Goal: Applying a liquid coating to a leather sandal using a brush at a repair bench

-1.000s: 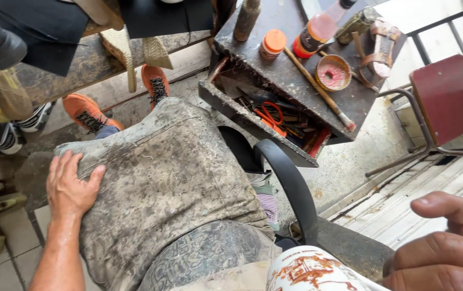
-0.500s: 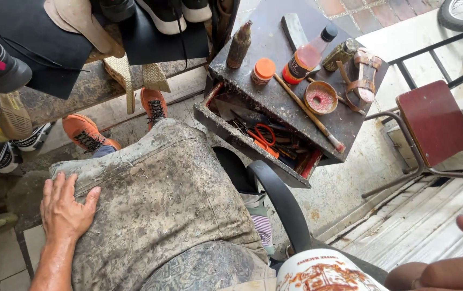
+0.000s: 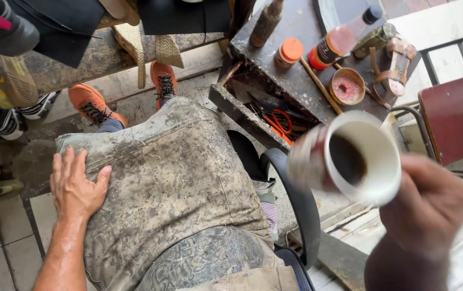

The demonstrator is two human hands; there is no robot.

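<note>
At the right of the frame the right hand is raised close to the camera, its fingers wrapped around a white cup with a dark inside; the cup is tipped so that its open mouth faces up toward the camera, and it is blurred, as is the hand. At the lower left the left hand lies flat, fingers spread and loose, on a stained, mottled grey apron that covers the person's lap and fills the middle of the frame. Past the apron's far edge, toward the upper left, two orange shoes stand on the ground. A black chair armrest curves down just right of the apron. In the upper middle and upper right stands a dark, grimy wooden work box; on its top are an orange-capped jar, a clear bottle with reddish liquid, a small round tin of pink paste, a long wooden stick and a brown strappy sandal. Orange-handled scissors lie in the box's open tray. A dark red chair sits at the right edge.
</note>
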